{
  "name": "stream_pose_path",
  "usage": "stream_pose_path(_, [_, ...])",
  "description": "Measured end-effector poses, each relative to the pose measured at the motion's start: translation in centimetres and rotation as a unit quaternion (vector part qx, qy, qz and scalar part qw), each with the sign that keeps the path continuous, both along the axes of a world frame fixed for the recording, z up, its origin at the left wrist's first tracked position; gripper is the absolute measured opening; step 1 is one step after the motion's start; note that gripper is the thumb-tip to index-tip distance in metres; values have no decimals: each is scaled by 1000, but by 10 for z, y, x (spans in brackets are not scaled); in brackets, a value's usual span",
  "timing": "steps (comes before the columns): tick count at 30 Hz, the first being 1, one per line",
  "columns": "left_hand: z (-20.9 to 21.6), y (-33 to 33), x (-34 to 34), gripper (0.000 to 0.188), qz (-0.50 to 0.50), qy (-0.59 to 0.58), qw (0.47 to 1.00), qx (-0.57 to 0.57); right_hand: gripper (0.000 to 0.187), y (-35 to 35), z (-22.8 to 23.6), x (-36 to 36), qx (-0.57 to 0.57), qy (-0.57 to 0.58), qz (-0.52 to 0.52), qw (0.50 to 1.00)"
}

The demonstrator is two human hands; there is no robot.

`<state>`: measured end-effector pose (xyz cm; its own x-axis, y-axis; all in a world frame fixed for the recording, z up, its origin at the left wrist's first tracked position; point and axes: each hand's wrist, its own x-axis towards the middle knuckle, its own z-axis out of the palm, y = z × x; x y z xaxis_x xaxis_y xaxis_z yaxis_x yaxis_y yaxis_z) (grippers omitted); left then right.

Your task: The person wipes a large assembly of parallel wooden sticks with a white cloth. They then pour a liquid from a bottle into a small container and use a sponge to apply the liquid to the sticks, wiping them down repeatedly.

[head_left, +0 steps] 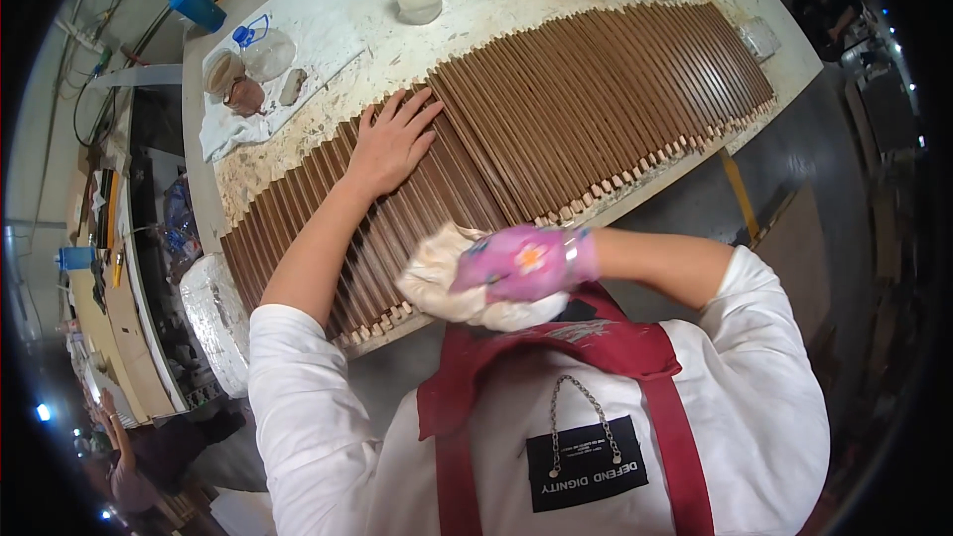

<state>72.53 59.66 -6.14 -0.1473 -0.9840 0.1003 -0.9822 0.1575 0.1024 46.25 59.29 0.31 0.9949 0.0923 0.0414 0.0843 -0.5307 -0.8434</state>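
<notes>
Wooden strips (pixel 606 104) end beside near table edge (pixel 689 161); left grip (pixel 389 147) spread flat atop, right grip (pixel 501 265) clutching cloth (pixel 434 276).

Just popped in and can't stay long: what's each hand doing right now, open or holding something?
Left hand: open, spread on the brown strips.
Right hand: closed, holding a cream cloth.

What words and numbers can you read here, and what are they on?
Black rectangular patch on the white cloth shirt: upside-down pale capitals, which I won't copy.
Same patch: smaller lines, too small to read.
Red cloth apron: grey marks, too unclear to read.
</notes>
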Motion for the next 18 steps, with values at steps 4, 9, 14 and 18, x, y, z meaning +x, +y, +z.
stream_pose_path(4, [24,2,-13,50,70,134,985,-86,30,-92,38,-32,102,-39,-272,956])
stream_pose_path(9, [91,4,-118,68,14,448,893,47,37,-94,29,-27,-92,-44,-247,964])
stream_pose_path(14, [124,-12,-96,25,226,465,856,1,44,-98,29,-47,2,-123,-308,943])
stream_pose_path(18, [126,-35,-55,31,258,577,740,-229,47,-96,14,-55,-184,-121,-235,947])
